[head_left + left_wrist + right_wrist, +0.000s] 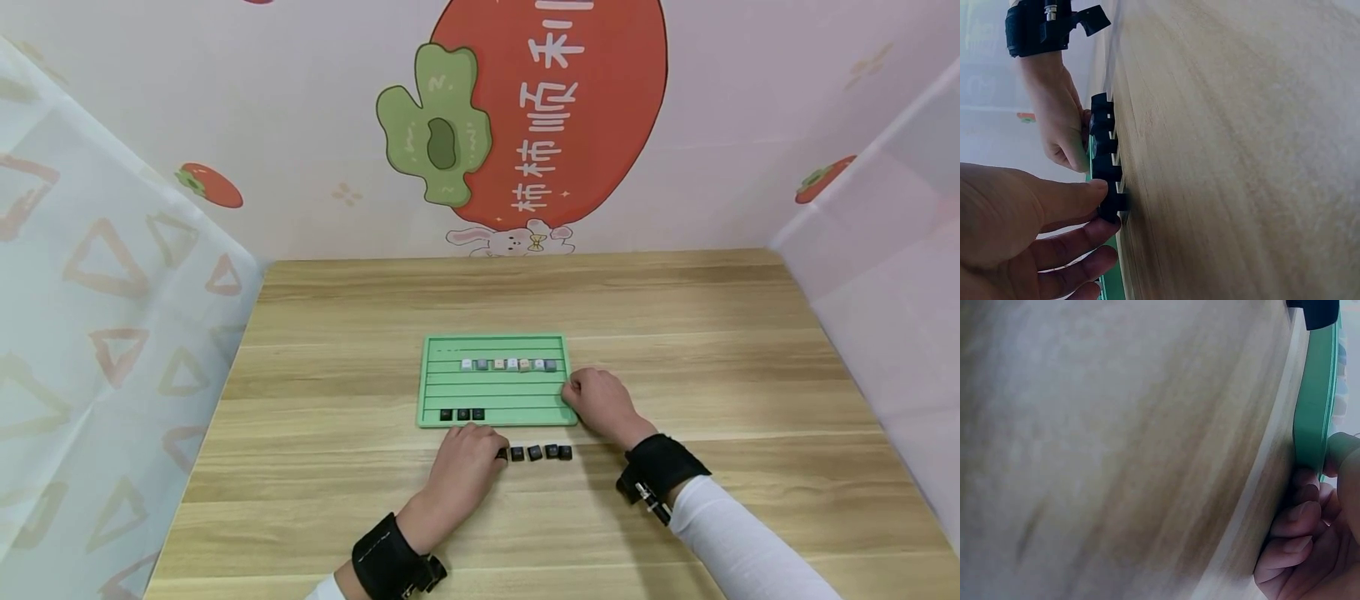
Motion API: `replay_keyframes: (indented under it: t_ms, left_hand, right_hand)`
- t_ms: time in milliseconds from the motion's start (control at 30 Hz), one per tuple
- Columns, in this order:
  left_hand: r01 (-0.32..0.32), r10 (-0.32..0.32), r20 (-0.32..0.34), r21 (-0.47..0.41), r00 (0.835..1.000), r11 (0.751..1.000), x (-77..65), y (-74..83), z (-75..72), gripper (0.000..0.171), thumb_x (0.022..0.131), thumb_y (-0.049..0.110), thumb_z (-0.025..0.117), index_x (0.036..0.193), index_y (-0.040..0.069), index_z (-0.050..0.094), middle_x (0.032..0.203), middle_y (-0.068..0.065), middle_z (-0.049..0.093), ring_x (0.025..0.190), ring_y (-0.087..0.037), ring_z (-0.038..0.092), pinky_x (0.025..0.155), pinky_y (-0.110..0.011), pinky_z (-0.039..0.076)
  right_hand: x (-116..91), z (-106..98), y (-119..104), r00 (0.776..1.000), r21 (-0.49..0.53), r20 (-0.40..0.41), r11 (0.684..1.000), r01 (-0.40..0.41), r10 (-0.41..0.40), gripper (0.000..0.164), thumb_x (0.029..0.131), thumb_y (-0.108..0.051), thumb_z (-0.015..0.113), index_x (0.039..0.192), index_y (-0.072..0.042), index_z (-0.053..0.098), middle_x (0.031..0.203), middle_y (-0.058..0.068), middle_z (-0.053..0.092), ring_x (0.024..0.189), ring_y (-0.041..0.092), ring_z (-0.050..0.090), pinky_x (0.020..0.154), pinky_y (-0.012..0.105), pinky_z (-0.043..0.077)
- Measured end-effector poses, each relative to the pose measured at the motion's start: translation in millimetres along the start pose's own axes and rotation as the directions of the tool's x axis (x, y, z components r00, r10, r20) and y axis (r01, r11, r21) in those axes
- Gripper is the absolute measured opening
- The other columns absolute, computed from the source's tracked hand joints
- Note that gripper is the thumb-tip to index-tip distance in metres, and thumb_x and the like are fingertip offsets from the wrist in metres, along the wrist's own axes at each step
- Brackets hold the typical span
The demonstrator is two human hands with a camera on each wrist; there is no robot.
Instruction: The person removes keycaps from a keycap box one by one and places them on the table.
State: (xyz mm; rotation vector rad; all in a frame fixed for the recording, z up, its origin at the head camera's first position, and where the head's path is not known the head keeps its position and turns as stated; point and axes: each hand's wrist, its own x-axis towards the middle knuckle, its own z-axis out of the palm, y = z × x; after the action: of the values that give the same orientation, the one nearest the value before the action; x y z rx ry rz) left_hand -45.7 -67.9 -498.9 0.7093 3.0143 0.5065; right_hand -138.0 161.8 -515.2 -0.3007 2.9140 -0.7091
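Here I am at the near side of the green tray (525, 402), my left hand (465, 468) pinching one black block (1109, 205) between thumb and forefinger, the other fingers loosely bent. My right hand (602, 406) has the tray's right edge, thumb against the rim, fingers curled in. The block I've got is at the left end of the loose black row (535, 452), on the table (300, 375) just near of the tray.

Tight spot, this! The neighbours are close, so a wide pinch could catch the next block and knock the row crooked. Swing my wrist low on the way over, and I'd probably clip the three black blocks (463, 414) at the tray's near left. And if my right hand tugs, the tray could skid and jostle the pale and grey blocks (512, 365) farther back.

Now the views: from the head, my left hand hides most of that pinch; the left wrist camera shows thumb and fingertip on it. Whether it's off the wood, I can't tell. The right wrist camera gives me my curled fingers at the rim; overhead, it's mostly knuckles. Only the head view lays out every row.
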Motion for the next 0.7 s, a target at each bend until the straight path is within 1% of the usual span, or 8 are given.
replay_keyframes:
  t_ms: [267, 433, 567, 700]
  left_hand:
    - [0.001, -0.001, 0.002, -0.006, 1.0, 1.0, 0.1, 0.5, 0.7, 0.006, 0.079, 0.022, 0.072, 0.084, 0.02, 0.072, 0.082, 0.006, 0.065, 0.08, -0.014, 0.058, 0.066, -0.03, 0.038]
    - [0.0, 0.0, -0.01, -0.002, 1.0, 1.0, 0.1, 0.8, 0.5, 0.006, 0.078, 0.024, 0.072, 0.083, 0.02, 0.071, 0.08, 0.006, 0.064, 0.078, -0.015, 0.059, 0.065, -0.03, 0.038]
    - [0.004, -0.004, -0.021, -0.01, 1.0, 1.0, 0.3, 0.9, -0.2, 0.009, 0.078, 0.027, 0.072, 0.084, 0.019, 0.071, 0.081, 0.005, 0.065, 0.079, -0.015, 0.059, 0.065, -0.03, 0.038]
    - [0.008, -0.009, -0.039, -0.029, 0.999, 1.0, 0.8, 0.7, -1.7, 0.015, 0.079, 0.027, 0.071, 0.089, 0.016, 0.073, 0.087, 0.003, 0.067, 0.081, -0.016, 0.06, 0.066, -0.031, 0.04]
  right_hand:
    - [-1.1, -0.7, -0.2, 1.0, -0.005, 0.001, 1.0, -0.003, 0.003, 0.033, 0.083, -0.014, 0.052, 0.054, -0.013, 0.036, 0.052, -0.004, 0.027, 0.047, 0.012, 0.029, 0.049, 0.027, 0.024]
    - [-1.1, -0.3, 0.2, 1.0, -0.001, -0.003, 1.0, 0.003, -0.003, 0.033, 0.083, -0.013, 0.052, 0.054, -0.013, 0.036, 0.052, -0.004, 0.026, 0.047, 0.012, 0.029, 0.049, 0.027, 0.024]
    - [-0.9, -0.2, 0.4, 1.0, 0.0, 0.005, 1.0, 0.001, -0.001, 0.034, 0.084, -0.014, 0.052, 0.054, -0.012, 0.036, 0.052, -0.004, 0.027, 0.047, 0.012, 0.029, 0.049, 0.027, 0.024]
    - [-0.9, -0.7, 0.4, 1.0, 0.001, 0.008, 1.0, -0.005, 0.005, 0.033, 0.084, -0.013, 0.052, 0.054, -0.012, 0.036, 0.052, -0.004, 0.027, 0.047, 0.013, 0.029, 0.049, 0.027, 0.024]
